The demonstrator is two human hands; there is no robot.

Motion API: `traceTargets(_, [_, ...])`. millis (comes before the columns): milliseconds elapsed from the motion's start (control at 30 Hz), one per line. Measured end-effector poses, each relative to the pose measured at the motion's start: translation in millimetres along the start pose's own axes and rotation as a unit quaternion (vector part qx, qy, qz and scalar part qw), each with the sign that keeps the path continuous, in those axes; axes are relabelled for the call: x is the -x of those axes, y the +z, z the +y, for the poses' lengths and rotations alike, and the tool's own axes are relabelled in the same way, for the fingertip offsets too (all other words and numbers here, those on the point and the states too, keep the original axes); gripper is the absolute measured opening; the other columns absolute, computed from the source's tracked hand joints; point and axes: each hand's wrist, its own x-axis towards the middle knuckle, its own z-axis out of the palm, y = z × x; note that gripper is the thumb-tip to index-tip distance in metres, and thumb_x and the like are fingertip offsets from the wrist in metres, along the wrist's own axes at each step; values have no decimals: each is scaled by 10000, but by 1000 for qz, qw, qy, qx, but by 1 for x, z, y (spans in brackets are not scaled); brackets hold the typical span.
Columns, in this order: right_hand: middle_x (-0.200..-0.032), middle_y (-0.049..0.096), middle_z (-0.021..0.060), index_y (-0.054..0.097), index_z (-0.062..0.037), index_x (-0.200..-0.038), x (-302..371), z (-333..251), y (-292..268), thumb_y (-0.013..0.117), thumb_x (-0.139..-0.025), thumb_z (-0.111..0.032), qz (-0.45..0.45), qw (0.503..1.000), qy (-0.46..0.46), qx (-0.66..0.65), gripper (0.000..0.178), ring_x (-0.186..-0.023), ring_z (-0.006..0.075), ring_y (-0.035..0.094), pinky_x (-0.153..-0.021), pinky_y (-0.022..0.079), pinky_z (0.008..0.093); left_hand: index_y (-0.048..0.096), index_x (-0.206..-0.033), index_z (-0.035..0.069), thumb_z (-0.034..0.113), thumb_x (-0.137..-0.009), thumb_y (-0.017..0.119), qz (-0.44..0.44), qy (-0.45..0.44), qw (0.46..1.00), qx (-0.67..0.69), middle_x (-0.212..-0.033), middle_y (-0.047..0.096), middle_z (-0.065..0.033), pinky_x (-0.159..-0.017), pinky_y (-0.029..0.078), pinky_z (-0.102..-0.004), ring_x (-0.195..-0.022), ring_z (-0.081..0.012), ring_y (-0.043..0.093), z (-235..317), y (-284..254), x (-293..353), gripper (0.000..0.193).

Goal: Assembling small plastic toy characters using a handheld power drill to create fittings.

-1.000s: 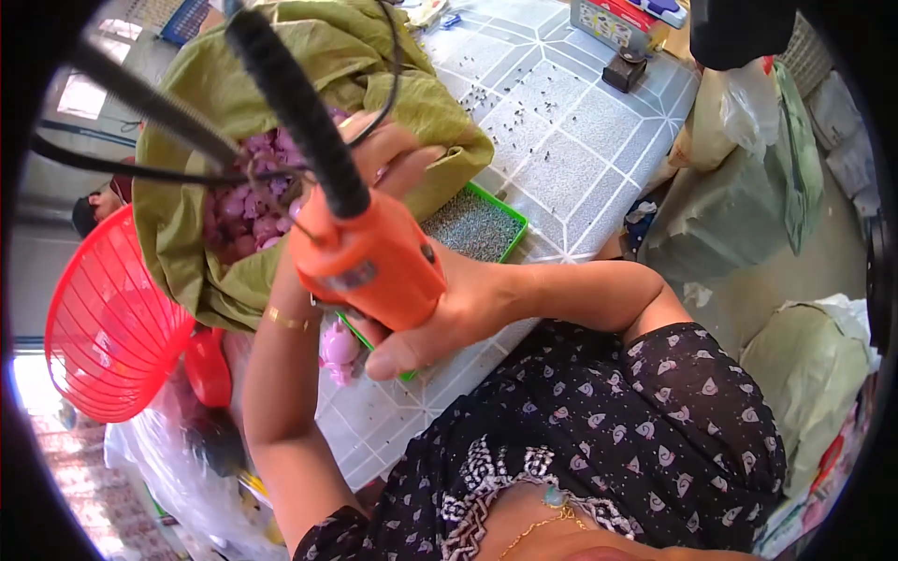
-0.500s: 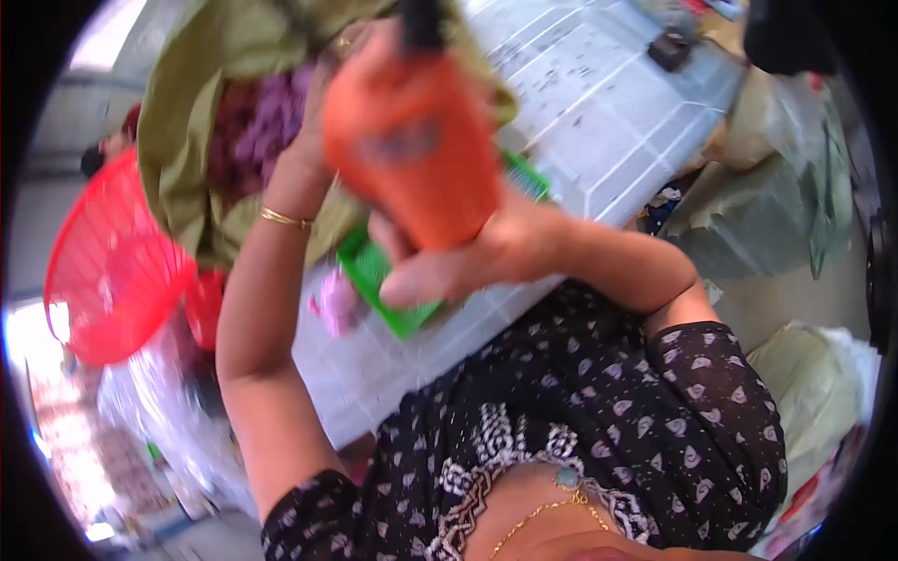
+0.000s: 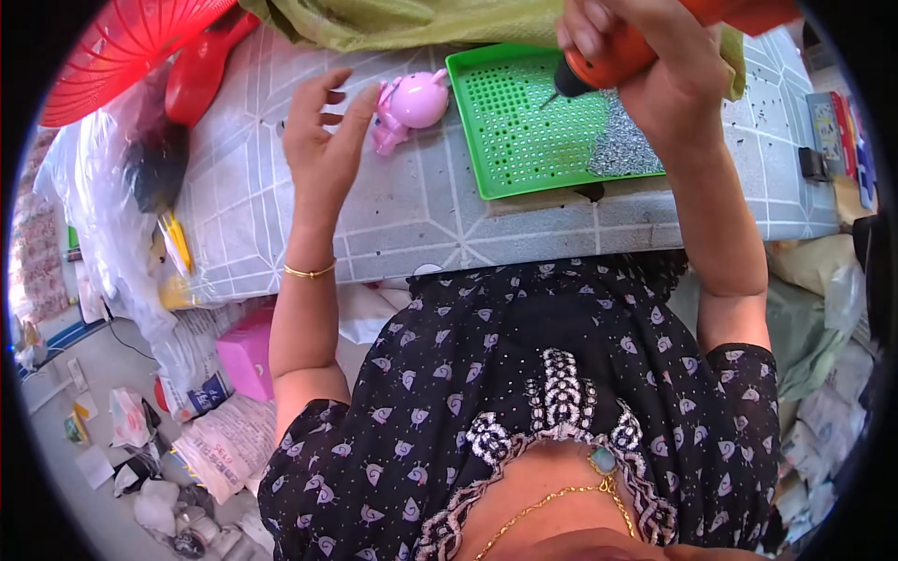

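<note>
My right hand (image 3: 678, 79) is wrapped round an orange electric screwdriver (image 3: 613, 56) with a black nose. Its thin bit slants down to the left over a green perforated tray (image 3: 482, 182). A heap of small silvery screws (image 3: 622, 140) covers the tray's right part. On the left, my left hand (image 3: 323, 136) is open, fingers apart and slightly bent. Just beside its thumb a glossy pink toy figure (image 3: 418, 100) with a round head lies on the table; whether the thumb touches it I cannot tell.
An olive-green sack (image 3: 402, 23) lies along the table's far side. Red plastic baskets (image 3: 131, 51) and clear plastic bags (image 3: 103, 168) crowd the left. A small black block (image 3: 814, 165) sits at the right edge. Bags and scraps lie on the floor at lower left.
My left hand has come away from the sack of purplish pieces and is now beside the pink figure. The screwdriver has moved to the right, over the tray. The view has shifted too.
</note>
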Motion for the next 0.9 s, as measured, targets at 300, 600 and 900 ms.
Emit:
traceTargets(300, [-660,553,15,544,-61,-922,-16,54,-1,691,-880,-112,-22,995,-13,-95,161,-547,111,543,-561,457,255,581,-1281,9,401,-577,927,-121,49,990,58,-1162,628,-120,-886,503,-365,-999,-264,602,6,13,1,877])
traceTargets(600, [-660,539,10,527,-68,-891,-19,78,-1,691,-878,-118,-42,997,-24,-52,172,-551,107,555,-579,485,258,617,-1194,-11,206,-704,880,-115,-149,943,275,-999,672,-115,-655,545,-253,-737,-158,645,3,21,10,597])
traceTargets(900, [-673,540,8,515,-68,-872,-11,60,20,685,-878,-107,55,973,30,221,174,-530,97,552,-558,494,256,431,-1346,-60,358,-891,691,-128,-330,600,718,-1205,560,-305,-670,532,-340,-941,-341,605,-39,-6,-4,670])
